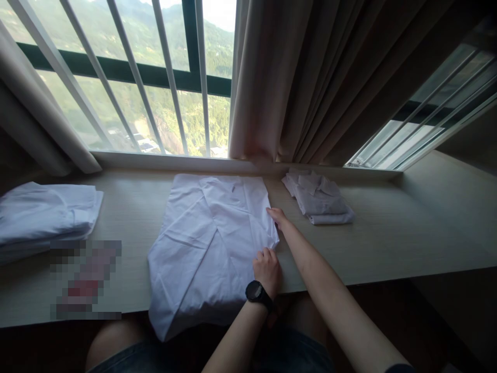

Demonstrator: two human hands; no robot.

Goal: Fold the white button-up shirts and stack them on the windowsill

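While the person sits at the near side of the desk (128,228), a white garment (217,228) is spread on it in the middle, with creases, and its near left corner hangs over the near edge. The left hand (267,267) is at the right side of this garment, and its grip is closed, with the fingers bent on the fabric edge. The right hand (277,217) is just farther; its grip is a narrow pinch on the same edge, its fingers partly hidden.

On the left wrist there is a black watch (258,292), whose dial is too dark to read. At the left lies a folded white pile (46,212); near it, a pixelated patch (87,280) makes any writing unreadable. At the far right lies a folded garment with collar (318,197). Behind stand a curtain (256,77) and a barred window (130,103).
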